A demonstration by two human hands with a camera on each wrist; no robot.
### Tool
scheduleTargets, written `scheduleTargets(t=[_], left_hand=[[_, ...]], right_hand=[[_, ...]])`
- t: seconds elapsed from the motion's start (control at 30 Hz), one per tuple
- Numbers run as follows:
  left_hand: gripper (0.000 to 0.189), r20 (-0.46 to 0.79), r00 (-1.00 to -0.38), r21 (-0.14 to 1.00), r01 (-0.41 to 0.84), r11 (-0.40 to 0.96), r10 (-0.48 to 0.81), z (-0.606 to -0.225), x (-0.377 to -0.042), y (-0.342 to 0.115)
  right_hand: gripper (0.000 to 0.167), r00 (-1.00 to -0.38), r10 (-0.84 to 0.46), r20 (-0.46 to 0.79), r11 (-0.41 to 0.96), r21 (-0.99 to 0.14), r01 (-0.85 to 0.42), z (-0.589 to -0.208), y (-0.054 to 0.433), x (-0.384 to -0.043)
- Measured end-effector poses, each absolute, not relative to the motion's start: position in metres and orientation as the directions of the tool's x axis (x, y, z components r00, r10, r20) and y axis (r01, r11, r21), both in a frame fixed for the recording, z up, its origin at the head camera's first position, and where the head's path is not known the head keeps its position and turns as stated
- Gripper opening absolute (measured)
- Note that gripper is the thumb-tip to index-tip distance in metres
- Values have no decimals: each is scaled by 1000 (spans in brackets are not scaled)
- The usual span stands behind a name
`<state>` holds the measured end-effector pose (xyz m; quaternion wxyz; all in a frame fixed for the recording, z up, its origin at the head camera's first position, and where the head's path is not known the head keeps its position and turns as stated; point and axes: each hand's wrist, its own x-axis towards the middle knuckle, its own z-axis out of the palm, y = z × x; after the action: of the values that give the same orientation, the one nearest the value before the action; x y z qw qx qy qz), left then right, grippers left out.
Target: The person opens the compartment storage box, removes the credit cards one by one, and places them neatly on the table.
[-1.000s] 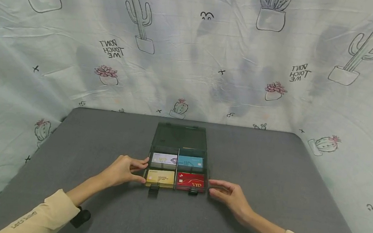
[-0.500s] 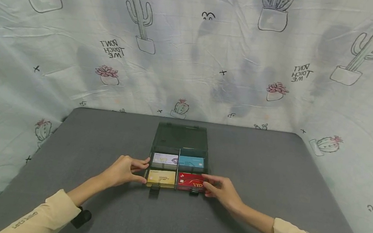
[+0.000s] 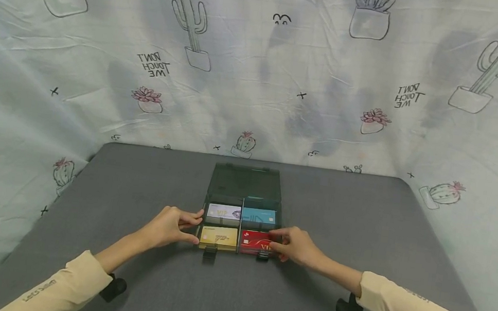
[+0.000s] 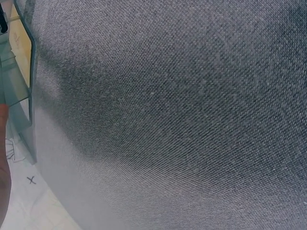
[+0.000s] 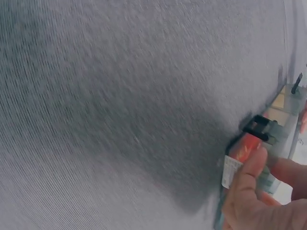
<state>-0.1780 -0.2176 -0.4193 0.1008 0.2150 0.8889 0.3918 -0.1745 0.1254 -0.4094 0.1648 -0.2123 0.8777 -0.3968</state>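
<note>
Fingers and thumb of the right hand (image 3: 299, 247) lie over the red card (image 3: 251, 240) at four o'clock in the box (image 3: 240, 225), hiding the card's three o'clock end; whether they pinch it I cannot tell. The left hand (image 3: 170, 228), thumb spread from fingers, rests against the box's nine o'clock side; the left wrist view nearly cuts it off. Only the right wrist view shows the white label (image 5: 231, 171).
</note>
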Motion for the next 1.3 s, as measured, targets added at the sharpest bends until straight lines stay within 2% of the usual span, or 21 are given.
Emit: scheduleTargets(t=[0.17, 0.47, 0.63, 0.77, 0.97, 1.13, 1.3], left_hand=[[52, -19, -891, 746, 290, 600, 454, -420, -177, -217], [53, -24, -894, 749, 281, 600, 448, -420, -174, -217], [52, -12, -888, 745, 298, 597, 459, -419, -175, -218], [53, -8, -887, 737, 307, 602, 462, -419, -175, -218], [53, -9, -886, 740, 306, 599, 463, -419, -175, -218], [53, -13, -890, 738, 299, 605, 456, -419, -176, -217], [53, -5, -888, 732, 310, 606, 459, -418, -177, -217]], right_hand=[[44, -845, -493, -209, 669, -711, -215, -403, 122, -179], [44, -811, -414, -414, 844, -507, -172, -387, 106, -182], [42, -789, -419, -450, 852, -495, -171, -383, 105, -183], [37, -787, -462, -408, 803, -570, -175, -387, 109, -184], [30, -832, -470, -296, 749, -632, -198, -393, 116, -180], [28, -874, -452, -177, 790, -534, -301, -396, 117, -172], [27, -887, -458, -58, 816, -423, -393, -395, 117, -164]])
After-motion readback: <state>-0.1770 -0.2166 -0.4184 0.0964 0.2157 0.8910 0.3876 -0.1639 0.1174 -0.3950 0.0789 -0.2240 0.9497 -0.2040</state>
